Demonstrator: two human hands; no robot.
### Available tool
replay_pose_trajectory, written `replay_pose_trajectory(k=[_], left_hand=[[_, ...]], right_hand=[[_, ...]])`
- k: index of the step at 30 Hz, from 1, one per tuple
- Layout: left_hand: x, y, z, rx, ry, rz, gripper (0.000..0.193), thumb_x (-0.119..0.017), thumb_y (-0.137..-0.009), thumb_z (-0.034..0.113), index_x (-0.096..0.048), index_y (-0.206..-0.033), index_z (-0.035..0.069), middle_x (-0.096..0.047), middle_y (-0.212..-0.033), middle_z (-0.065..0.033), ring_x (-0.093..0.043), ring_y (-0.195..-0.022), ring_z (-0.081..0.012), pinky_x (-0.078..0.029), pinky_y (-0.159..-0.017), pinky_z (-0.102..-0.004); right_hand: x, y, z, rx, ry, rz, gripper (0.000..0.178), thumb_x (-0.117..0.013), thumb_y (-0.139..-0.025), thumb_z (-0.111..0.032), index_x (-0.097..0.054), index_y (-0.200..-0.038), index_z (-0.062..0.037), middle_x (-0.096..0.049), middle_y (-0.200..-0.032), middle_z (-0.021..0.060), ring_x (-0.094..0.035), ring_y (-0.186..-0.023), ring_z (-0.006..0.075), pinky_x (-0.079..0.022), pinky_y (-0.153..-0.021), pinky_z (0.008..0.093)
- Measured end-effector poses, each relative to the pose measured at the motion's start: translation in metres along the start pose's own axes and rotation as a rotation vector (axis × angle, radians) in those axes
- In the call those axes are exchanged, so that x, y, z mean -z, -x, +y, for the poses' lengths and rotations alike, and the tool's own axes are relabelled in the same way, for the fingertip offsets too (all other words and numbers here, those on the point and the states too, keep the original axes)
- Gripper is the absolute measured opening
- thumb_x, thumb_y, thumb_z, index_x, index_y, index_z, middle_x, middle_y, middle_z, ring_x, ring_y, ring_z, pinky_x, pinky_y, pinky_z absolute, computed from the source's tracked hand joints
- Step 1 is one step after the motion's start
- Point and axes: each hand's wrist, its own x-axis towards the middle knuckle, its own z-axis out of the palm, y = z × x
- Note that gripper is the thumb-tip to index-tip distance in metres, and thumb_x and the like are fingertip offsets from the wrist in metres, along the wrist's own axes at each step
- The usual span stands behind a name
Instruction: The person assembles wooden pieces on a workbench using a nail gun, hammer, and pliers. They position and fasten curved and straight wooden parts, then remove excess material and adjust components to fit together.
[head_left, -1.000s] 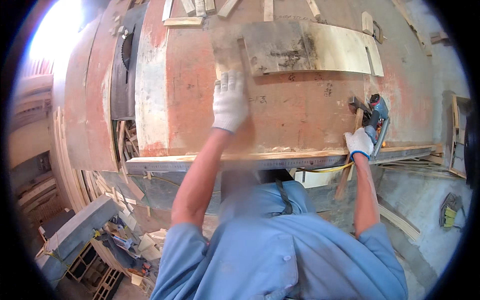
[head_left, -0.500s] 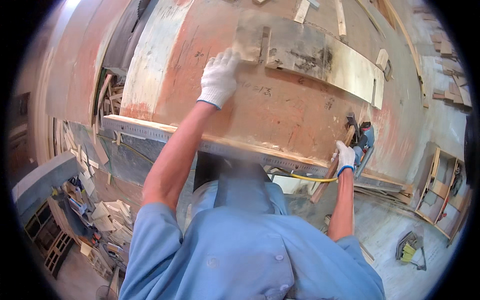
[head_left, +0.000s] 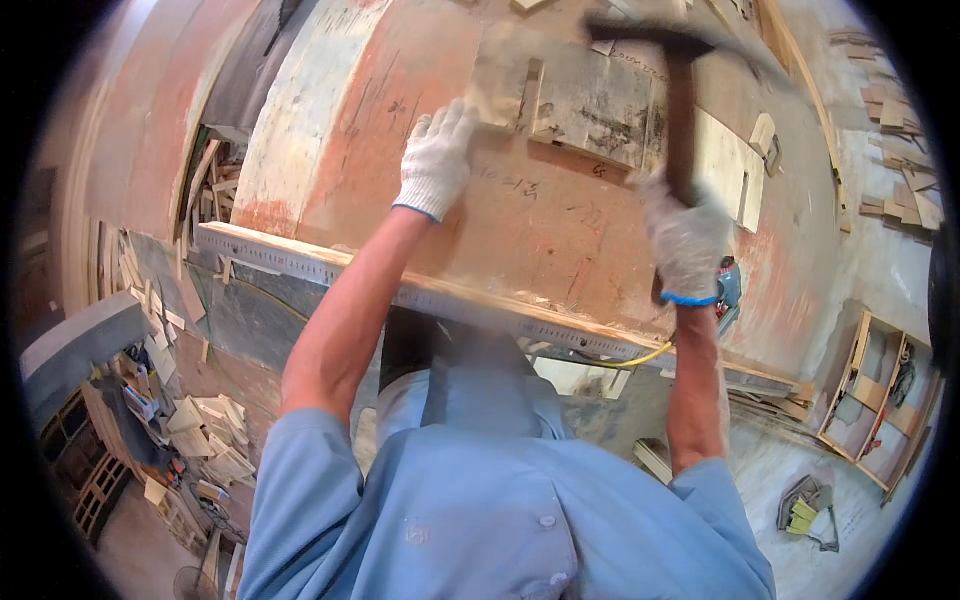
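Note:
My right hand (head_left: 688,240), in a white knit glove, is closed round the wooden handle of a hammer (head_left: 681,125). The hammer is raised over the workbench, and its dark head is smeared by motion. On the left, my left hand (head_left: 436,162), also gloved, lies with fingers stretched out on the bench top (head_left: 400,215), its fingertips by the left end of a flat slotted wooden board (head_left: 590,108). The raised hammer covers part of that board. A power tool (head_left: 729,290) with a blue-grey body lies beyond my right wrist, partly hidden.
A long metal ruler (head_left: 280,262) runs along the bench's near edge beside a wood strip. A yellow hose (head_left: 640,358) passes under that edge. Wood offcuts (head_left: 210,435) are heaped at lower left. An open wooden box (head_left: 868,400) stands on the floor at right.
My right hand has come up from beside the power tool and lifted the hammer over the bench. My left hand has stayed nearly in place by the board.

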Motion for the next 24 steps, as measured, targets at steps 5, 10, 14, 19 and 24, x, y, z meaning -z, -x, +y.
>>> replay_pose_trajectory(k=[5, 10, 14, 19, 24], left_hand=[[0.006, -0.007, 0.002, -0.016, 0.014, 0.020, 0.065, -0.060, -0.087, 0.002, -0.054, -0.152, 0.010, -0.054, -0.156, -0.0178, -0.054, -0.143, -0.0325, -0.038, -0.122, -0.0481], [-0.001, 0.004, -0.004, -0.019, 0.033, 0.054, 0.060, -0.060, -0.090, 0.005, -0.056, -0.149, 0.009, -0.057, -0.153, -0.0177, -0.055, -0.141, -0.0337, -0.039, -0.121, -0.0489], [0.010, -0.002, -0.002, -0.019, 0.028, 0.063, 0.056, -0.060, -0.090, 0.006, -0.058, -0.146, 0.008, -0.060, -0.149, -0.0177, -0.056, -0.139, -0.0340, -0.039, -0.120, -0.0491], [0.010, -0.001, 0.004, -0.039, 0.059, 0.062, 0.056, -0.061, -0.088, 0.005, -0.059, -0.144, 0.007, -0.061, -0.148, -0.0174, -0.056, -0.139, -0.0339, -0.040, -0.120, -0.0486], [0.020, -0.004, 0.003, -0.018, 0.116, 0.024, 0.058, -0.062, -0.086, 0.003, -0.060, -0.143, 0.009, -0.062, -0.146, -0.0162, -0.055, -0.139, -0.0334, -0.039, -0.120, -0.0485]], right_hand=[[-0.043, -0.036, 0.016, 0.275, 0.091, 0.213, 0.024, -0.079, -0.093, -0.030, -0.072, -0.098, -0.0084, -0.073, -0.079, 0.0082, -0.072, -0.072, 0.0244, -0.055, -0.065, 0.0377], [-0.069, -0.044, 0.059, 0.327, 0.792, -0.163, 0.024, -0.066, -0.095, -0.035, -0.071, -0.106, -0.0148, -0.075, -0.090, 0.0202, -0.073, -0.086, 0.0436, -0.057, -0.076, 0.0542], [-0.046, -0.026, 0.007, 0.338, 0.381, 0.079, 0.027, -0.072, -0.092, -0.038, -0.069, -0.103, -0.0137, -0.075, -0.089, 0.0181, -0.074, -0.082, 0.0405, -0.059, -0.069, 0.0496], [-0.088, -0.017, 0.103, 0.310, 0.680, -0.111, 0.024, -0.072, -0.092, -0.034, -0.066, -0.101, -0.0115, -0.074, -0.089, 0.0201, -0.072, -0.083, 0.0430, -0.057, -0.071, 0.0527], [-0.068, 0.026, 0.115, 0.103, 0.699, -0.393, 0.025, -0.069, -0.090, -0.034, -0.069, -0.101, -0.0111, -0.073, -0.092, 0.0221, -0.071, -0.087, 0.0452, -0.056, -0.078, 0.0559]])
